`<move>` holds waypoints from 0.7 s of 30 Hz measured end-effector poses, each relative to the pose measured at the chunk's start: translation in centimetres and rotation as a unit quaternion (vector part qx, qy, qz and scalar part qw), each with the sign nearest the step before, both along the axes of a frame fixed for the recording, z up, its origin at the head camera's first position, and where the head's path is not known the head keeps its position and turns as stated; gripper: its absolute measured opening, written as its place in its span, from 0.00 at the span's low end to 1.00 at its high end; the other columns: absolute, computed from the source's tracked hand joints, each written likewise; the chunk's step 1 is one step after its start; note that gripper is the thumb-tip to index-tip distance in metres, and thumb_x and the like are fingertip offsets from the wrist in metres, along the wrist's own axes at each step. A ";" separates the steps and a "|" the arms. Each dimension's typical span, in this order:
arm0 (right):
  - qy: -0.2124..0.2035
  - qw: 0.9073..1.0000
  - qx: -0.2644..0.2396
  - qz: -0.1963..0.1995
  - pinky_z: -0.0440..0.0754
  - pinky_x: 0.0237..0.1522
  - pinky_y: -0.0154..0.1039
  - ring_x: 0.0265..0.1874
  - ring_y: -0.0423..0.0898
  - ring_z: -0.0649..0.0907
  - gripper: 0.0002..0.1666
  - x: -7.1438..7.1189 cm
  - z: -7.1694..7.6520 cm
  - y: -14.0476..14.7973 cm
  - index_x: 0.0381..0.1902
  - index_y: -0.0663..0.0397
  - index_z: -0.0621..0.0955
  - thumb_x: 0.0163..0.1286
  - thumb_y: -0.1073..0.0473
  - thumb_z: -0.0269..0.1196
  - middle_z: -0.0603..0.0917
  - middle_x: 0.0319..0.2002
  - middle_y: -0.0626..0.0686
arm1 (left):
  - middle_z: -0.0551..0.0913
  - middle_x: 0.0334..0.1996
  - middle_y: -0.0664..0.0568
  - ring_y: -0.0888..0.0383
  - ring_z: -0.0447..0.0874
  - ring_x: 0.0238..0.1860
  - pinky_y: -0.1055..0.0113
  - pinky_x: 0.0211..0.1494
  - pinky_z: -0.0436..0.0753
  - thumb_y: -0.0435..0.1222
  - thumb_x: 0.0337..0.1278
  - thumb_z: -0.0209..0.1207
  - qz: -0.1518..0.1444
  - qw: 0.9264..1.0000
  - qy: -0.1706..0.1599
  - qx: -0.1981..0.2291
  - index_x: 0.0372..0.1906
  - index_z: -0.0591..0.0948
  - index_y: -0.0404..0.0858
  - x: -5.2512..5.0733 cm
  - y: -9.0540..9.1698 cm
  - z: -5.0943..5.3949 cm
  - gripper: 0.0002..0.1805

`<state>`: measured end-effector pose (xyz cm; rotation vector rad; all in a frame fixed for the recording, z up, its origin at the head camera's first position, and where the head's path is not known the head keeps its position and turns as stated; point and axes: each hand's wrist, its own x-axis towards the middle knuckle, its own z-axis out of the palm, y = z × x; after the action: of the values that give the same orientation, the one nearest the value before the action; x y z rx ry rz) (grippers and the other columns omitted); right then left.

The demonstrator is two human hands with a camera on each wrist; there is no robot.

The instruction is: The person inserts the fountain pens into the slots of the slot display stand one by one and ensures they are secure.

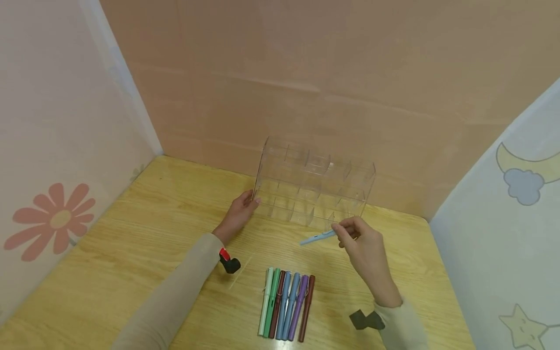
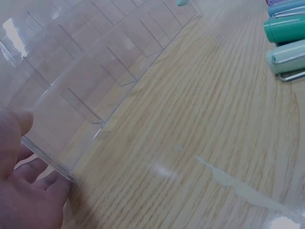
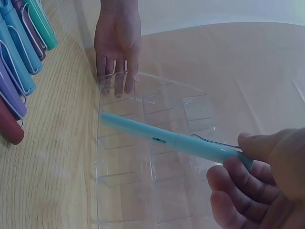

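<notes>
A clear divided rack [image 1: 306, 167] stands tilted near the back of the table. My left hand [image 1: 238, 214] grips its left end, the thumb at the front and the fingers behind, as the left wrist view also shows the hand [image 2: 28, 186] at the rack's edge [image 2: 52, 164]. My right hand [image 1: 365, 245] pinches a light blue pen [image 1: 317, 237] by its clip end, in front of the rack's lower right part. In the right wrist view the pen [image 3: 143, 130] points away from the thumb and fingers of the right hand [image 3: 267, 176].
Several capped pens lie side by side at the front: a pale green one [image 1: 265, 304], a green one [image 1: 272, 304], brown, blue and purple ones, and a dark red one [image 1: 307, 308] at the right. An upright back wall [image 1: 332, 73] rises behind the table [image 1: 175, 209].
</notes>
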<state>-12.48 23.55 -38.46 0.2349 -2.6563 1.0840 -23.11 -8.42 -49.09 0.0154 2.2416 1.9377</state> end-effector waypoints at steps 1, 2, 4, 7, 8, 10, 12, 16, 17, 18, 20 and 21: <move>-0.001 1.000 -0.003 0.000 0.81 0.23 0.31 0.21 0.32 0.82 0.13 -0.2 0.0 -0.1 0.43 0.57 0.86 0.78 0.52 0.68 0.88 0.28 0.56 | 0.59 0.84 0.33 0.36 0.59 0.84 0.41 0.86 0.64 0.46 0.86 0.50 0.000 1.000 0.001 -0.001 0.86 0.53 0.32 0.0 0.0 0.0 0.38; -0.002 1.000 -0.007 0.000 0.81 0.23 0.31 0.21 0.32 0.82 0.13 -0.3 0.0 -0.3 0.43 0.57 0.86 0.78 0.52 0.68 0.89 0.28 0.56 | 0.59 0.84 0.33 0.36 0.59 0.84 0.41 0.86 0.64 0.46 0.86 0.50 0.000 1.000 0.001 -0.001 0.85 0.53 0.32 0.0 0.0 0.1 0.38; -0.001 1.000 -0.014 0.002 0.82 0.23 0.31 0.21 0.32 0.82 0.13 -0.7 -0.1 -0.5 0.44 0.57 0.86 0.78 0.52 0.68 0.89 0.29 0.55 | 0.59 0.84 0.32 0.35 0.59 0.84 0.41 0.86 0.63 0.46 0.86 0.50 0.000 1.000 0.001 -0.003 0.85 0.53 0.31 0.0 -0.1 0.2 0.38; 0.002 1.000 -0.025 0.008 0.84 0.24 0.30 0.22 0.36 0.84 0.12 -1.2 -0.2 -0.9 0.45 0.58 0.86 0.78 0.53 0.67 0.90 0.31 0.56 | 0.59 0.84 0.33 0.36 0.58 0.85 0.41 0.86 0.63 0.47 0.86 0.50 0.003 1.000 -0.002 0.001 0.85 0.53 0.32 0.0 0.0 0.2 0.38; 0.004 0.999 -0.032 0.011 0.84 0.24 0.29 0.22 0.36 0.85 0.12 -1.3 -0.2 -1.1 0.45 0.59 0.86 0.78 0.54 0.67 0.90 0.31 0.57 | 0.59 0.84 0.33 0.36 0.58 0.85 0.41 0.86 0.63 0.47 0.86 0.50 0.004 1.000 -0.002 0.001 0.85 0.54 0.32 0.0 0.0 0.2 0.38; 0.006 0.999 -0.042 0.016 0.84 0.25 0.29 0.23 0.38 0.86 0.12 -1.6 -0.3 -1.4 0.46 0.60 0.85 0.79 0.55 0.67 0.90 0.32 0.58 | 0.59 0.84 0.34 0.36 0.58 0.85 0.41 0.86 0.63 0.47 0.86 0.50 0.003 1.000 -0.002 0.002 0.85 0.54 0.33 0.0 0.0 0.1 0.38; 0.007 0.999 -0.050 0.020 0.84 0.25 0.28 0.24 0.38 0.86 0.12 -1.8 -0.3 -1.9 0.47 0.60 0.85 0.79 0.55 0.67 0.91 0.34 0.60 | 0.59 0.84 0.34 0.36 0.59 0.85 0.40 0.86 0.63 0.47 0.86 0.51 0.003 1.000 0.000 0.002 0.85 0.55 0.33 -0.1 0.0 0.1 0.38; 0.010 0.998 -0.057 0.025 0.86 0.26 0.30 0.24 0.36 0.86 0.12 -2.3 -0.2 -2.7 0.49 0.61 0.85 0.79 0.56 0.66 0.91 0.35 0.60 | 0.60 0.84 0.34 0.36 0.59 0.85 0.42 0.86 0.64 0.46 0.86 0.50 0.002 1.000 0.004 0.001 0.85 0.55 0.32 -0.1 0.0 0.1 0.37; 0.010 0.998 -0.060 0.027 0.87 0.27 0.32 0.25 0.36 0.86 0.12 -2.4 -0.1 -2.9 0.49 0.60 0.85 0.79 0.56 0.66 0.91 0.35 0.60 | 0.60 0.84 0.34 0.36 0.59 0.85 0.42 0.86 0.64 0.46 0.86 0.50 0.002 1.000 0.003 0.001 0.85 0.55 0.32 -0.1 0.0 0.1 0.37; 0.010 0.998 -0.063 0.028 0.88 0.27 0.33 0.25 0.36 0.86 0.12 -2.5 -0.1 -3.1 0.49 0.61 0.85 0.79 0.56 0.66 0.91 0.35 0.60 | 0.60 0.84 0.34 0.36 0.59 0.84 0.42 0.86 0.64 0.46 0.86 0.50 0.002 1.000 0.002 0.001 0.85 0.55 0.32 -0.1 0.0 0.1 0.37; 0.012 0.997 -0.067 0.028 0.88 0.27 0.34 0.25 0.36 0.86 0.12 -2.8 -0.1 -3.5 0.50 0.61 0.85 0.79 0.57 0.66 0.91 0.35 0.59 | 0.60 0.83 0.34 0.37 0.60 0.84 0.43 0.86 0.65 0.46 0.86 0.51 0.003 1.000 0.000 0.003 0.85 0.55 0.33 0.0 0.0 0.2 0.37; 0.014 0.997 -0.070 0.029 0.88 0.27 0.34 0.25 0.35 0.86 0.12 -2.9 -0.1 -3.6 0.50 0.61 0.85 0.80 0.57 0.66 0.91 0.36 0.59 | 0.61 0.83 0.34 0.37 0.60 0.84 0.43 0.85 0.65 0.46 0.86 0.51 0.004 1.000 -0.001 0.004 0.85 0.55 0.33 0.0 0.0 0.2 0.37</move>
<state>-15.34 19.90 -38.59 0.2974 -2.5504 1.2697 -23.11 -8.39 -48.87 0.0044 2.2356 1.9508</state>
